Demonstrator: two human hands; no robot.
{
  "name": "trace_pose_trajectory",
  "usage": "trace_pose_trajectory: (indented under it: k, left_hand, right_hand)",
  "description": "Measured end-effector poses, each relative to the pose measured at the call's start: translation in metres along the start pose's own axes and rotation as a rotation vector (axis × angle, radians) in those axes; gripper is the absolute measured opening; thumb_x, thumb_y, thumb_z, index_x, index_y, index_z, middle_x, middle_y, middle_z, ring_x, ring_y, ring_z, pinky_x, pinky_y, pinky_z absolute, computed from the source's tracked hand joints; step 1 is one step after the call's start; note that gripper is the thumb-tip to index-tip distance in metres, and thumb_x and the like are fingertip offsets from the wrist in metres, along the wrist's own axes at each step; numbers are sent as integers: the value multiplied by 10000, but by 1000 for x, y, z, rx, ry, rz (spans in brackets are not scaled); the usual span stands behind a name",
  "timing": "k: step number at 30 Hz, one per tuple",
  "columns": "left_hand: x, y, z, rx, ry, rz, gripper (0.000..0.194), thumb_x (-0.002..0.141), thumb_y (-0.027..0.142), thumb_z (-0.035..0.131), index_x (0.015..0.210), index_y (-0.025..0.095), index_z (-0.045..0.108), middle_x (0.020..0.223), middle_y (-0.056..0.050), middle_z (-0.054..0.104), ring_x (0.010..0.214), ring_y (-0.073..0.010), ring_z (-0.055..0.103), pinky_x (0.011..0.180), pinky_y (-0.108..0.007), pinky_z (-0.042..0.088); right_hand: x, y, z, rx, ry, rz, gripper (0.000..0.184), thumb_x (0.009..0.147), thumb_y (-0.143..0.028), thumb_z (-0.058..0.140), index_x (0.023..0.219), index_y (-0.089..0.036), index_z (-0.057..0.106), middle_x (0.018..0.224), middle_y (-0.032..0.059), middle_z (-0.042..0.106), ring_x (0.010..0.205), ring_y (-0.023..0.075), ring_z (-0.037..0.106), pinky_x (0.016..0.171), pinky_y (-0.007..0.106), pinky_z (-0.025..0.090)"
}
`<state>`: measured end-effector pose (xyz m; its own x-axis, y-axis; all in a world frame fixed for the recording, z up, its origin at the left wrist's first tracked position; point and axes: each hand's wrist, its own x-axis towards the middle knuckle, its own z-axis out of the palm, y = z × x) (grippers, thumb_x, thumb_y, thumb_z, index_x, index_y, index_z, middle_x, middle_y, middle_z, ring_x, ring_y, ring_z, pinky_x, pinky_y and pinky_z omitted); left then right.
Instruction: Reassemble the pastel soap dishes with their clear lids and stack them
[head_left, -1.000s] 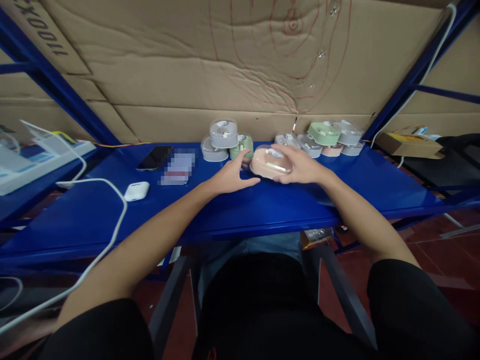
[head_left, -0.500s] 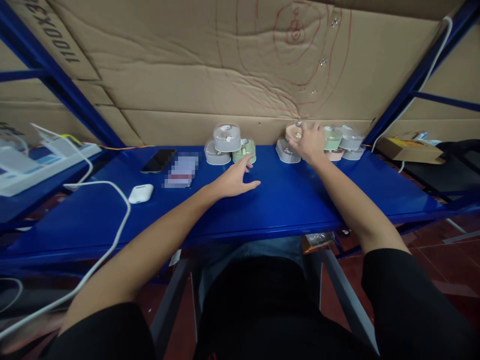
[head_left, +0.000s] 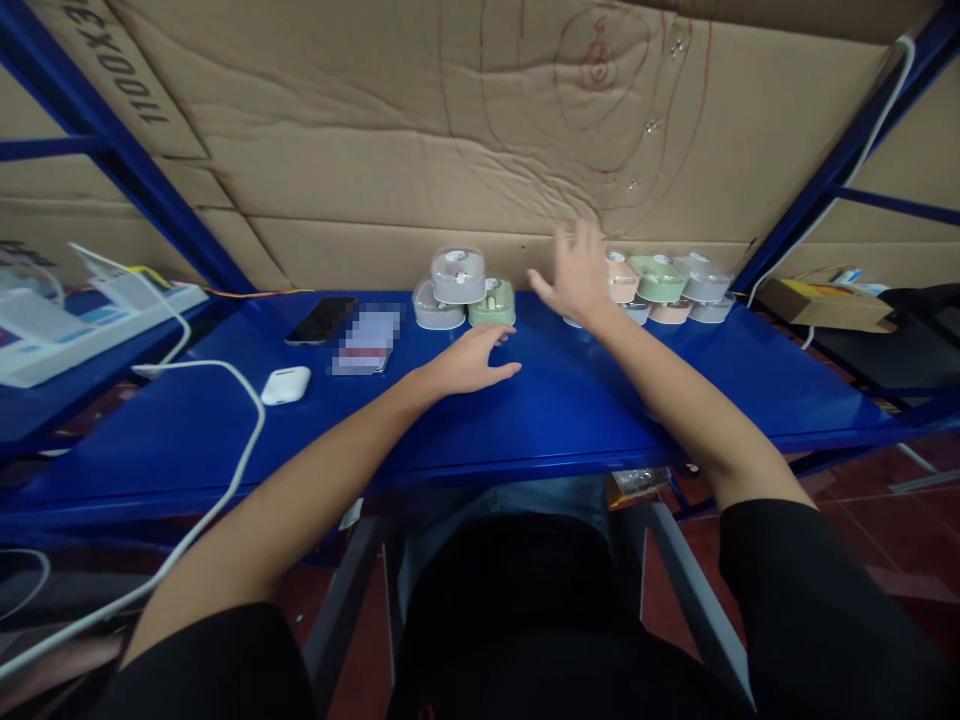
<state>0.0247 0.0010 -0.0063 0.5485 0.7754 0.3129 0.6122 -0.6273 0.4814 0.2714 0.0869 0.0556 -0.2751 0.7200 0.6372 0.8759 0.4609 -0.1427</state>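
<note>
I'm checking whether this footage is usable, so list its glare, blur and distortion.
Head view: soft sheen on the blue table and small highlights on the top grey box of the left stack; right hand slightly soft, probably motion blur; black sleeve nearly without detail; wide-angle stretching toward the frame's edges; blocky mosaic over the lit phone.

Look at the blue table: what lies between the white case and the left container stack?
In the head view, a flat pixelated item lies between the white case and the left container stack.
</note>
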Motion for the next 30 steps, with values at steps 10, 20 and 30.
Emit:
trace_pose_trajectory:
  k: [10,20,30]
  left_hand:
    - [4,-18,5,-106,-6,188,661,920,450,779,1515,183,672,1564,-186,731,1567,-450,599,1353,-659,441]
    - [3,-12,-2,85,-69,144,475,979,475,692,1340,173,761,1417,-194,801,1393,-420,720,1266,-639,524]
    - [11,-34,-1,-108,258,-253,627,913,403,750,1480,148,665,1279,-217,800,1196,-423,774,1132,-649,600]
  right_hand:
    - [59,-167,82,25,-209,184,1095,935,-956,625,1555,-54,629,1704,399,468,1483,641,533,1131,937,422]
    - [33,-117,48,90,-243,122,768,940,-628,791,1538,-166,659,1548,288,645,1355,543,670,1108,776,556]
    - [-59,-6,-39,420,-287,15,751,840,-487,704,1512,-172,587,1518,218,708,1388,437,680,1224,642,531]
